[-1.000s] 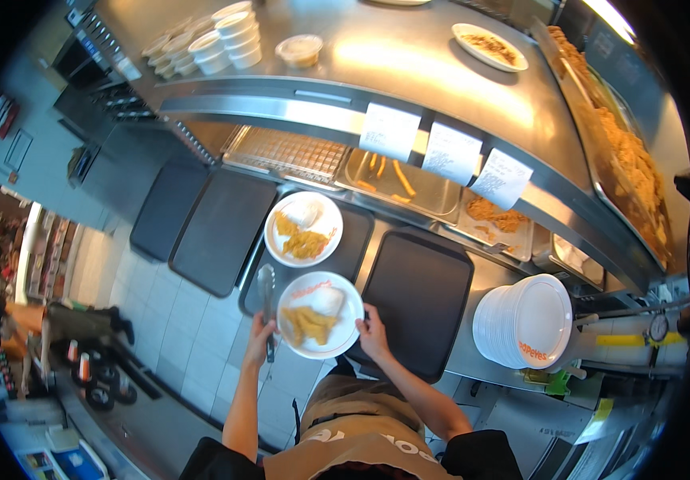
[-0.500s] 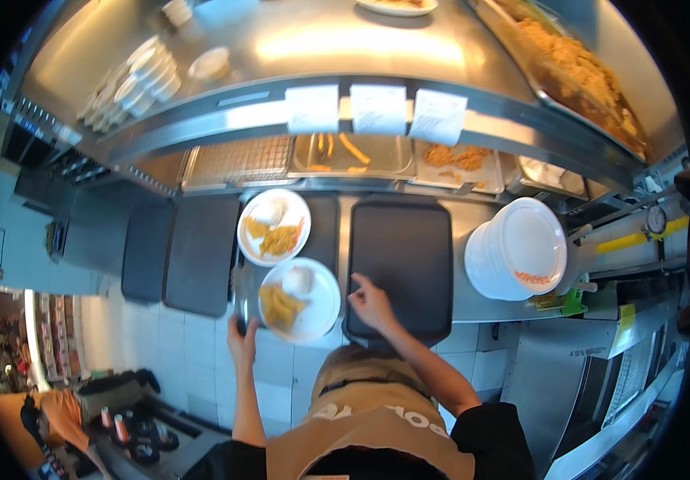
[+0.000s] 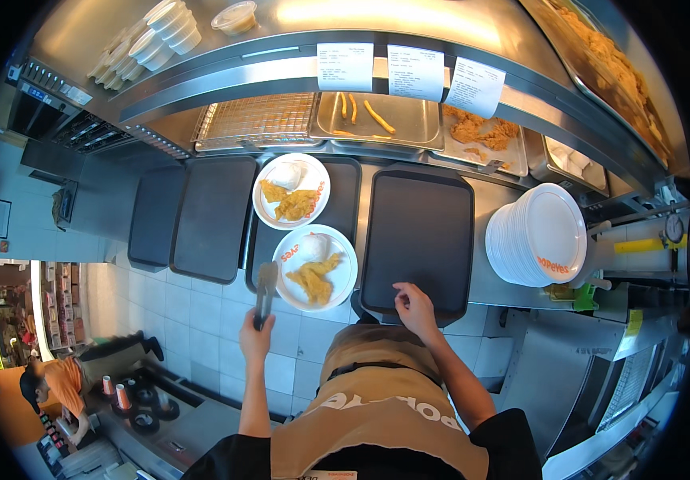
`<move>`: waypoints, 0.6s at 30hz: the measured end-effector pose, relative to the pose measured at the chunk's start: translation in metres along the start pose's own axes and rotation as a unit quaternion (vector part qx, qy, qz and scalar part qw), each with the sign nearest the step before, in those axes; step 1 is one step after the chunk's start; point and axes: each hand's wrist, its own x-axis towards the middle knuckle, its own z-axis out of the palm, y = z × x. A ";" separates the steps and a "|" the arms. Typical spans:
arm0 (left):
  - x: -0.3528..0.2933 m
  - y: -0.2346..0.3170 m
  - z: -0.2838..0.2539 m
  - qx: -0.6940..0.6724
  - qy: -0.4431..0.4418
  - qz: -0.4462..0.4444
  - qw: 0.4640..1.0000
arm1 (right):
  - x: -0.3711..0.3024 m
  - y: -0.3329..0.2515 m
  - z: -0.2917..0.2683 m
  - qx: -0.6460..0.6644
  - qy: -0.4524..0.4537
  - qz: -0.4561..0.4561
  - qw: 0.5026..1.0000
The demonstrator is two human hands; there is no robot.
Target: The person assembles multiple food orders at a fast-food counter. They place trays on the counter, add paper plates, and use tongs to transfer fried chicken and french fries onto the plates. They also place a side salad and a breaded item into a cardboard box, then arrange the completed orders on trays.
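Note:
My left hand (image 3: pixel 256 336) is closed on a pair of metal tongs (image 3: pixel 266 290) with dark handles, just left of the nearer plate. That round white plate (image 3: pixel 343 286) holds a mound of white rice (image 3: pixel 311 248) and golden fried chicken (image 3: pixel 315 280). It overhangs the near end of a black tray (image 3: pixel 348 210). A second plate (image 3: pixel 318 174), with similar food, sits farther back on this tray. Over the near edge of another black tray (image 3: pixel 418 232) hovers my right hand (image 3: pixel 415 308), empty, its fingers loosely bent and apart.
White plates (image 3: pixel 533 232) stand stacked at the right. More dark trays (image 3: pixel 210 216) lie left. Behind are a wire rack (image 3: pixel 253 120), a pan with fries (image 3: pixel 373 120) and fried chicken (image 3: pixel 481 132). Paper slips (image 3: pixel 415 72) hang from the shelf. A person (image 3: pixel 65 392) bends at lower left.
My right hand has drawn back from beside the nearer plate toward the right tray's near edge. The nearer plate has turned, its chicken now below the rice. The whole view has shifted.

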 end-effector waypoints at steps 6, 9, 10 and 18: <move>-0.014 0.014 -0.001 -0.206 0.001 -0.037 0.978 | -0.026 -0.017 -0.022 0.000 -0.066 -0.005 0.998; -0.033 0.059 0.013 -0.409 -0.064 -0.074 0.907 | -0.032 -0.051 -0.024 0.092 -0.107 -0.055 0.988; -0.042 0.080 0.025 -0.453 -0.088 -0.027 0.887 | -0.034 -0.064 -0.025 0.111 -0.122 -0.088 0.982; -0.148 0.219 0.109 -0.447 -0.512 0.218 0.701 | -0.097 -0.051 -0.119 0.140 0.090 -0.124 0.978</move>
